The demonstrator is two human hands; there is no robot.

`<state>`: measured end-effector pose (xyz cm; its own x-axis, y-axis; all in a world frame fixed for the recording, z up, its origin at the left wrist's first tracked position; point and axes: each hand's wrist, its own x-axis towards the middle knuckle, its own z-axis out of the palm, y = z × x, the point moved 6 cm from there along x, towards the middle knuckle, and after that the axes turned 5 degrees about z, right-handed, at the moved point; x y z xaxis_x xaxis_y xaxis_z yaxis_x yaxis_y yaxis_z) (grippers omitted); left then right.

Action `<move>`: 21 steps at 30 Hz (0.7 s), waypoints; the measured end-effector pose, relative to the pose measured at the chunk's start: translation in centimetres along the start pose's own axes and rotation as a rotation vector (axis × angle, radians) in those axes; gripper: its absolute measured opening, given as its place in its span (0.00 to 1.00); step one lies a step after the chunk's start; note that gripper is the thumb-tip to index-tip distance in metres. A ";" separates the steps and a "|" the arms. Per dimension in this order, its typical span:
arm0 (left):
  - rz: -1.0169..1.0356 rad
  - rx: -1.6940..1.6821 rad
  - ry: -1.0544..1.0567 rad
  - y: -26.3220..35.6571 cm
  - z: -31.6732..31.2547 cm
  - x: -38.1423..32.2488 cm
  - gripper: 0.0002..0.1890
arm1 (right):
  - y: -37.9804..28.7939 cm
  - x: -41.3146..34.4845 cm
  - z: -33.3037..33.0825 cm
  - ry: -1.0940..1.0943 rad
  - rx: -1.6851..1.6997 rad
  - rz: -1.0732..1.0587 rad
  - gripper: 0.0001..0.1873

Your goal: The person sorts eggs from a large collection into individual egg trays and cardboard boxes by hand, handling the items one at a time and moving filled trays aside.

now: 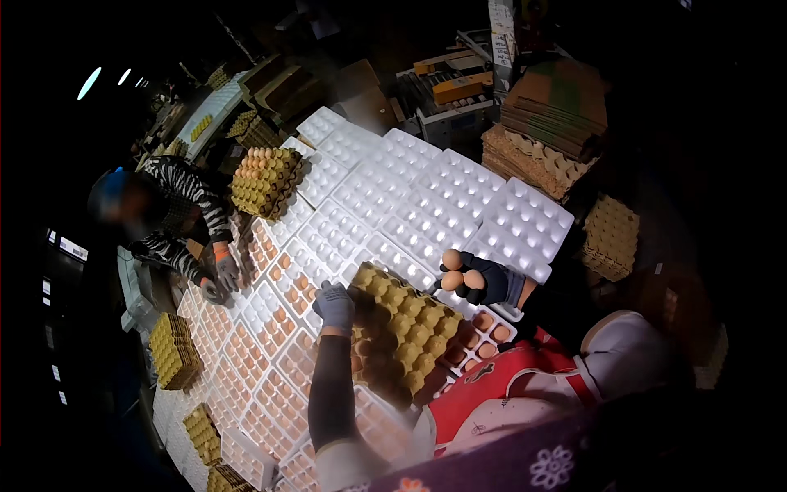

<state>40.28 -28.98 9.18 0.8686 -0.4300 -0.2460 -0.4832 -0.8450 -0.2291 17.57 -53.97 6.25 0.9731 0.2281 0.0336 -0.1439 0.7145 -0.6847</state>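
Note:
My right hand [495, 281], in a dark glove, is palm up and holds three brown eggs [452, 280] above the white foam trays. My left hand [336, 307], in a light grey glove, reaches over a partly filled white egg tray [299, 284]. Its fingertips are turned away, so whether they grip an egg cannot be seen. Between my hands lies a yellowish pulp egg tray [409, 320], its visible cups bare and its left part in shadow. Beside it, close to my red apron [486, 393], brown eggs [484, 321] sit in a white tray.
A person in striped sleeves [190, 190] works across the table with gloved hands [221, 277]. Pulp tray stacks stand at the far side [267, 184] and left edge [174, 350]. Flattened cardboard [553, 111] is piled at right, near a roller conveyor [449, 86].

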 end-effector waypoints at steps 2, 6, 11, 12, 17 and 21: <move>0.097 0.028 -0.007 -0.8 2.2 1.1 0.13 | 2.9 -5.7 -4.2 0.053 -0.546 -0.126 0.30; 0.242 -0.205 0.321 -4.9 3.6 -1.0 0.12 | 4.6 -14.2 -2.7 0.436 0.185 0.392 0.25; 0.223 -0.841 0.328 1.7 -3.6 -3.8 0.18 | -3.5 -23.5 -8.5 0.761 -0.574 0.430 0.28; 0.321 -0.948 0.314 6.4 -5.9 -4.9 0.19 | -5.1 -24.9 -11.1 0.819 -0.775 0.354 0.29; 0.660 -0.808 0.190 29.5 -7.6 -8.7 0.20 | -10.4 -21.0 -16.7 0.645 -1.871 0.323 0.31; 0.700 -0.444 0.207 43.9 -6.6 -5.6 0.12 | -9.3 -19.1 -19.7 0.470 -2.137 0.583 0.31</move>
<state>14.92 -65.73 6.68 0.4092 -0.9124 -0.0063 -0.8659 -0.3905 0.3128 3.86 -78.02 -2.31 0.9168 -0.2697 -0.2943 -0.3083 -0.9467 -0.0928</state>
